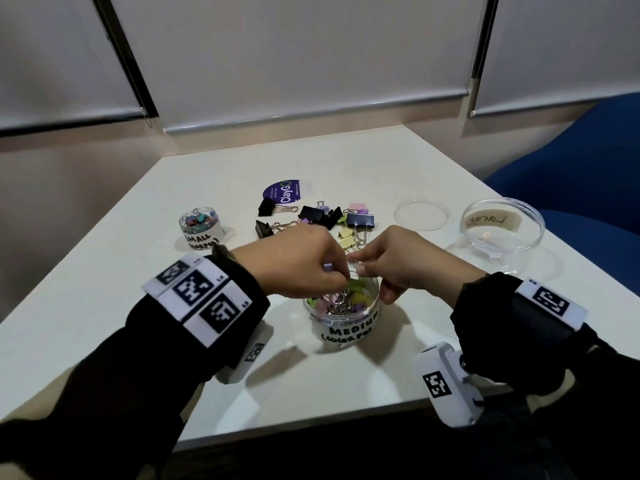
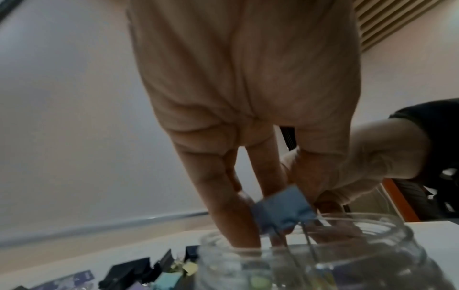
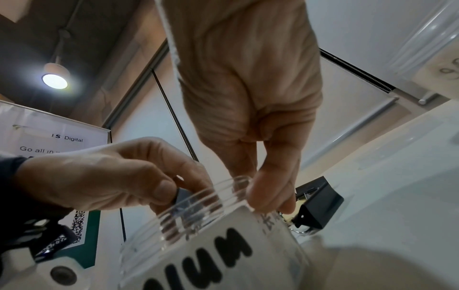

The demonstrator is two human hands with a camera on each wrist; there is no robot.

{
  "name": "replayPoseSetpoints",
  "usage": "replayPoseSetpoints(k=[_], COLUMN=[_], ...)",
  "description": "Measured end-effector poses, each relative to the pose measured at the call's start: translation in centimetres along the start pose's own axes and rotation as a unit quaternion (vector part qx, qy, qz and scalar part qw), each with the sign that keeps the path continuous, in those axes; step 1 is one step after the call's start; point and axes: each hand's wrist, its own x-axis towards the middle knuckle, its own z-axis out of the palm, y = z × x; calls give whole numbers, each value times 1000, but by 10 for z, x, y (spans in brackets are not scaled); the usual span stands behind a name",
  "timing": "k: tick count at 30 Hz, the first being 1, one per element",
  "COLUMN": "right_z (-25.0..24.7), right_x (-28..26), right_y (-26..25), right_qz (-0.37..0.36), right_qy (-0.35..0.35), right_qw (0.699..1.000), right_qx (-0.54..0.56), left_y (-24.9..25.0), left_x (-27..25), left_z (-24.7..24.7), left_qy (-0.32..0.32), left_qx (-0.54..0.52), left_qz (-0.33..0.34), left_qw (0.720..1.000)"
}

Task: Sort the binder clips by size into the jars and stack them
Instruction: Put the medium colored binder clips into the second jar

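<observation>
A clear jar labelled MEDIUM [image 1: 346, 329] stands near the front edge, partly filled with coloured binder clips. My left hand [image 1: 333, 273] hovers over its mouth and pinches a blue-grey medium clip [image 2: 283, 210] just above the rim [image 2: 347, 219], fingertips dipping inside. My right hand [image 1: 363, 269] pinches the jar's rim [image 3: 231, 188] on the right side, thumb outside. Behind the hands lies a loose pile of clips [image 1: 322, 214], black, pastel and yellow. A small jar labelled SMALL [image 1: 199, 225] holds tiny clips at the left. The wide jar labelled Large [image 1: 502, 225] stands without clips at the right.
A clear round lid [image 1: 420, 214] lies left of the large jar. A purple ClayGo disc [image 1: 283, 191] sits behind the pile. A black clip [image 3: 315, 206] lies just beyond the medium jar. A blue chair [image 1: 588, 161] stands past the table's right edge.
</observation>
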Motion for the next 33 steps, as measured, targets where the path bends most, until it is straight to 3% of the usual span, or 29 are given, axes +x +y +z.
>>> replayPoseSetpoints(k=[3, 9, 12, 18, 22, 27, 33], right_z=[0, -4, -6, -7, -4, -1, -3], right_x=[-3, -5, -5, -13, -16, -16, -18], right_y=[0, 12, 15, 20, 17, 16, 17], right_qz=[-6, 3, 4, -2, -10, -11, 0], right_qy=[-8, 19, 25, 28, 24, 31, 25], right_qw=[1000, 998, 996, 998, 997, 996, 996], right_qx=[14, 68, 82, 62, 75, 82, 80], left_y=[7, 2, -4, -37, -71, -86, -82], left_x=[15, 27, 30, 42, 53, 67, 86], left_z=[11, 29, 31, 9, 9, 22, 27], left_qy=[-13, 48, 61, 154, 60, -1, 38], left_qx=[6, -78, -60, -58, 0, 36, 76], left_qz=[0, -4, 1, -41, -106, -97, -59], left_qw=[1000, 996, 996, 986, 993, 995, 995])
